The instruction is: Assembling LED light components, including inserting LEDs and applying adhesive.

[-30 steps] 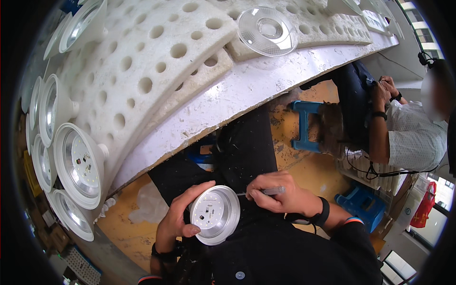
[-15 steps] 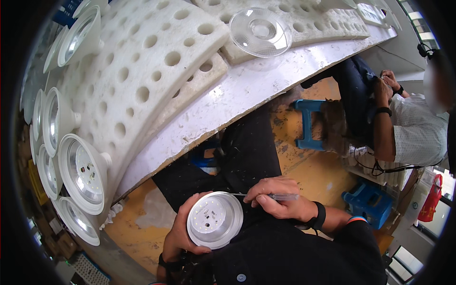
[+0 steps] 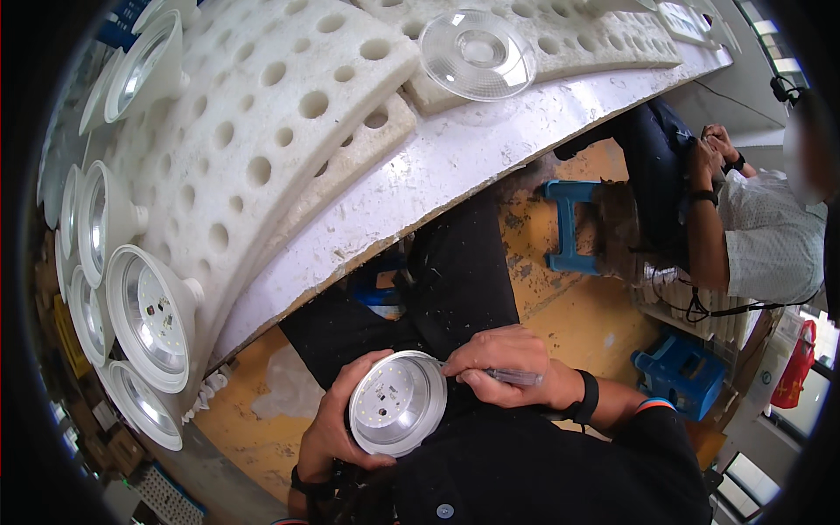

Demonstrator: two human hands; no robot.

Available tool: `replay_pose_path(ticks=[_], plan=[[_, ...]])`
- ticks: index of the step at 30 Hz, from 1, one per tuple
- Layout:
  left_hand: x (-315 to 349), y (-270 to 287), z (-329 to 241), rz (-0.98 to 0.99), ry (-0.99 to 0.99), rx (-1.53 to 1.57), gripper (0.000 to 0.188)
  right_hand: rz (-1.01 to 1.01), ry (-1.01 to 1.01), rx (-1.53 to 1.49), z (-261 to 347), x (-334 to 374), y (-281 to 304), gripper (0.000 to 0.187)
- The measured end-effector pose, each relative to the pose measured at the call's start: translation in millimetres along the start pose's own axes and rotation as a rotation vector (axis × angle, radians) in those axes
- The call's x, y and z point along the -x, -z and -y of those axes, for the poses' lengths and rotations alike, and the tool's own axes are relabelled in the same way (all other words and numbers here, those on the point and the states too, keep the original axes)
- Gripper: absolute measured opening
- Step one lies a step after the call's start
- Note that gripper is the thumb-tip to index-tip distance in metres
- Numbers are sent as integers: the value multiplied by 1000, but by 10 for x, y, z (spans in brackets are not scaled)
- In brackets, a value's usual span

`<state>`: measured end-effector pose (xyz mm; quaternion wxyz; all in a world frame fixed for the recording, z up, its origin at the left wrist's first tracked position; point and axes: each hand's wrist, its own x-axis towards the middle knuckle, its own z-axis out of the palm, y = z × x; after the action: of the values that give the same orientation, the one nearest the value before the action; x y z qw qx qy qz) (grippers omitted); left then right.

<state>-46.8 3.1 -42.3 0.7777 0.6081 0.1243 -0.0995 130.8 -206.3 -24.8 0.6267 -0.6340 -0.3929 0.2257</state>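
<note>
My left hand [image 3: 338,422] grips a round white lamp housing [image 3: 432,418] from its left side, above my lap. Its open face is tilted up, and a white LED board [image 3: 385,395] with small chips lies inside. My right hand [image 3: 500,366] is closed round the clear handle of a screwdriver [image 3: 516,376]. The thin shaft points left, and its tip is at the housing's upper right rim; whether it touches is hard to tell. A clear ribbed lens cover [image 3: 478,54] rests at the edge of the foam on the table.
White foam blocks [image 3: 262,114] with round holes cover much of the table [image 3: 350,227]. Several similar lamp housings [image 3: 150,317] stand along the left. At right, a co-worker [image 3: 770,227] sits by a blue stool [image 3: 570,227]; another blue stool [image 3: 678,374] is nearer me.
My right hand has moved slightly left with the screwdriver, closer to the housing's rim. The housing has tilted a little and shifted slightly right in my left hand.
</note>
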Motion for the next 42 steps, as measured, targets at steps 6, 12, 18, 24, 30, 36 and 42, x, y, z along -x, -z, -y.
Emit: replay_pose_path(ticks=[6, 12, 18, 24, 30, 36, 42], plan=[[-11, 5, 19, 29, -19, 16, 123, -23, 32, 50, 34, 20, -22, 10], [-23, -1, 9, 8, 48, 109, 121, -18, 5, 65, 9, 14, -30, 11], [-15, 2, 22, 15, 35, 65, 121, -16, 15, 108, 18, 17, -25, 7], [-40, -19, 21, -1, 6, 75, 119, 148, -256, 309, 231, 101, 53, 6], [-223, -42, 36, -252, 94, 354, 121, 96, -613, 144, 265, 162, 221, 22], [-392, 89, 228, -245, 203, 449, 115, -78, -737, -291, 132, 100, 89, 20], [-510, 152, 372, 85, 269, 538, 99, 4, -524, -384, 111, -49, -46, 14]])
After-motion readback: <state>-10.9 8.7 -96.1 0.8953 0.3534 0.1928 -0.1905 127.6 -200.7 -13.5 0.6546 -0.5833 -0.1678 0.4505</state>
